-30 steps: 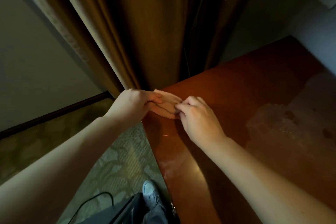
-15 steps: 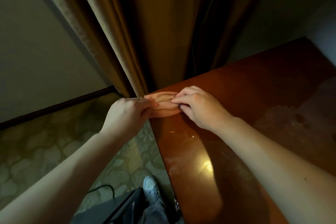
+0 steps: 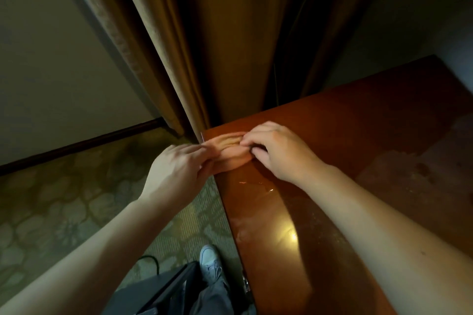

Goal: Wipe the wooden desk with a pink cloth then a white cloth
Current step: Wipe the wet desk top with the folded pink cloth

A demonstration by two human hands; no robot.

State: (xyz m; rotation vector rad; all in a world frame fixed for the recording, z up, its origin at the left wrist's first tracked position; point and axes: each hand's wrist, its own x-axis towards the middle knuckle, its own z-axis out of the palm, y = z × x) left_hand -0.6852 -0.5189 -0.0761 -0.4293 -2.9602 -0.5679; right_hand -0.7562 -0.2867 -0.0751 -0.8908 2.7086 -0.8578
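At the wooden desk (image 3: 358, 140) corner, both hands, left (image 3: 176, 174) and right (image 3: 279, 151), pinch the bunched, creased pink cloth (image 3: 230, 152).

Glossy reddish wooden desk (image 3: 345, 140); soft, creased pink cloth (image 3: 230, 155); matt patterned carpet (image 3: 76, 199).

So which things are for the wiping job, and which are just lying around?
For the job: pink cloth, wooden desk, left hand, right hand (both on the cloth).
Just there: brown curtain, patterned carpet, pale sneaker, black cable.
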